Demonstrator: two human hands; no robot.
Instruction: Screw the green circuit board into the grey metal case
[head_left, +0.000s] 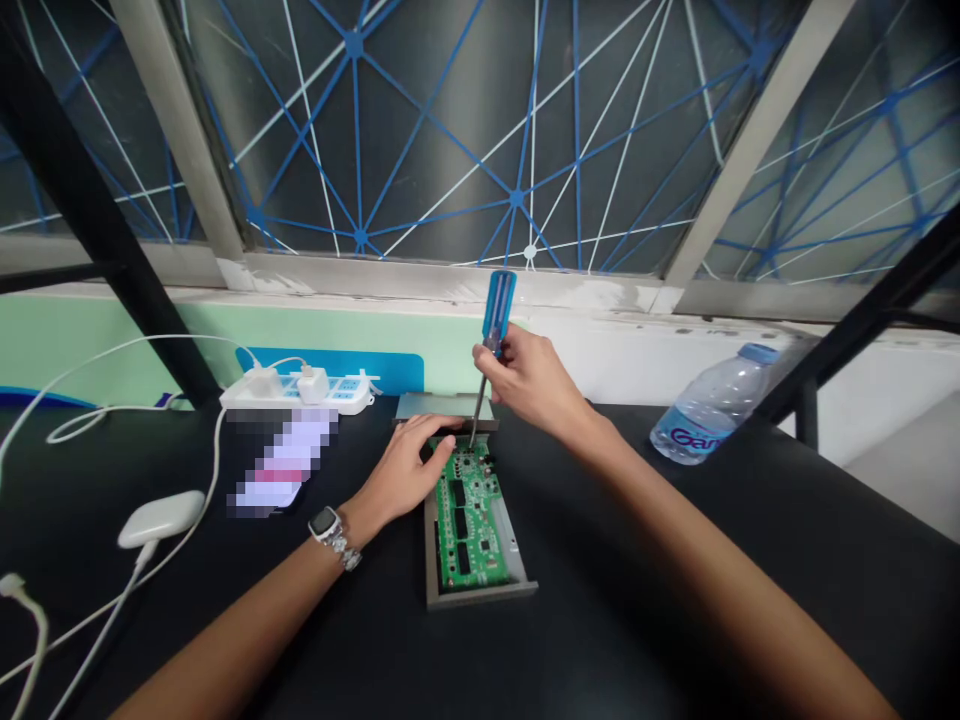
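Observation:
A green circuit board lies in a shallow grey metal case on the dark table. My right hand is closed round a screwdriver with a clear blue handle. The screwdriver stands nearly upright, its shaft slanting down to the board's far end; whether its tip sits on a screw is too small to tell. My left hand grips the case's far left corner, its thumb reaching over the board and its fingers along the far end. A flat grey metal piece lies just behind the case.
On the left are a white power strip with plugs, a blurred-out phone, a white charging case and trailing white cables. A plastic water bottle leans at the right. Black metal bars slant up on both sides before a window.

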